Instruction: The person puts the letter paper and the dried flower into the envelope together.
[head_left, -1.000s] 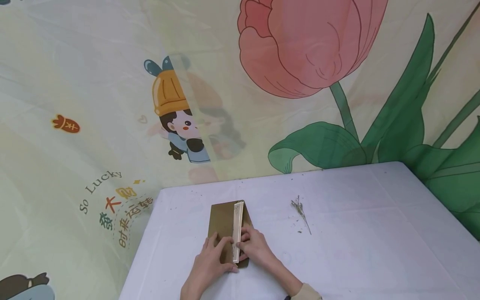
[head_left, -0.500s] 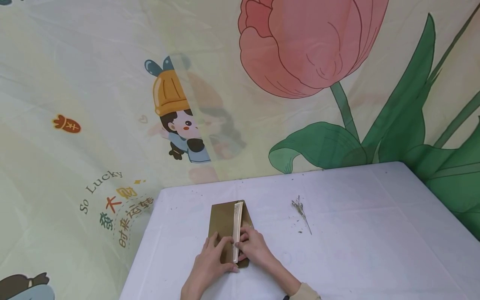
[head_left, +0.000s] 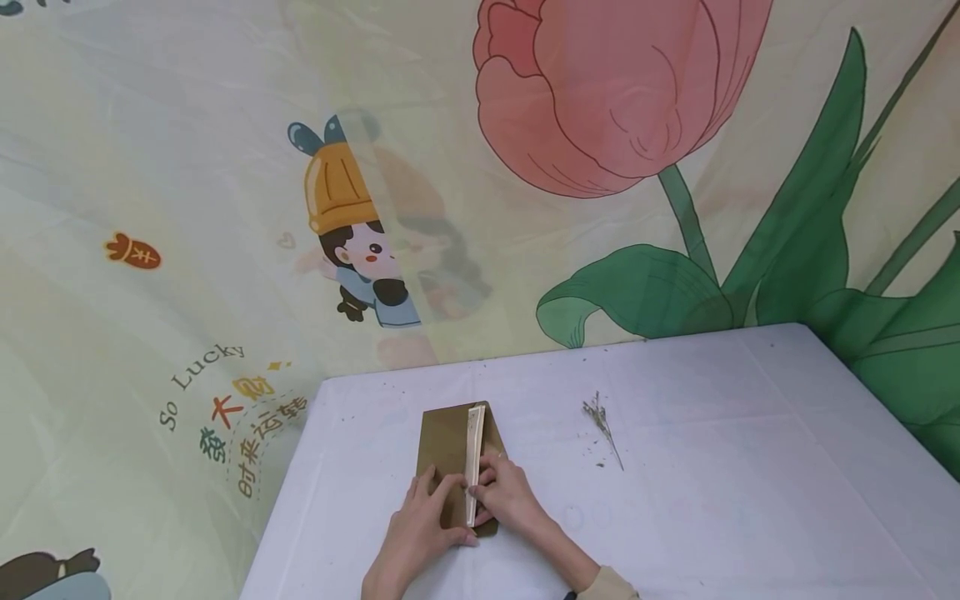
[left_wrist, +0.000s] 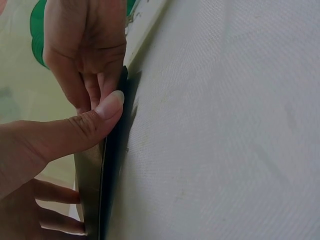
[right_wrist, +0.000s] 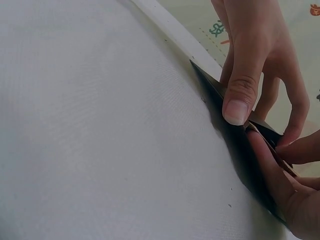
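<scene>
A flat brown rectangular panel (head_left: 442, 437) with a shiny face lies on the white-covered table. Along its right side a narrow cream strip (head_left: 475, 442) is tilted up on its long edge, showing mostly that edge in the head view. My right hand (head_left: 513, 500) pinches the strip near its lower half, with a fingertip beneath it in the right wrist view. My left hand (head_left: 420, 525) holds the panel's near left part, thumb (left_wrist: 85, 131) at the near edge and other fingers spread over its face. Its index fingertip reaches the strip. The strip's underside is hidden.
A dried flower sprig (head_left: 602, 425) lies on the tablecloth (head_left: 712, 467) to the right of the panel, with small crumbs around it. Behind the table hangs a printed curtain (head_left: 225, 167) with a tulip and a cartoon figure.
The cream strip has tipped further onto its edge, so its printed face shows narrower than a second ago. Both hands stay nearly in place, and the panel has not moved.
</scene>
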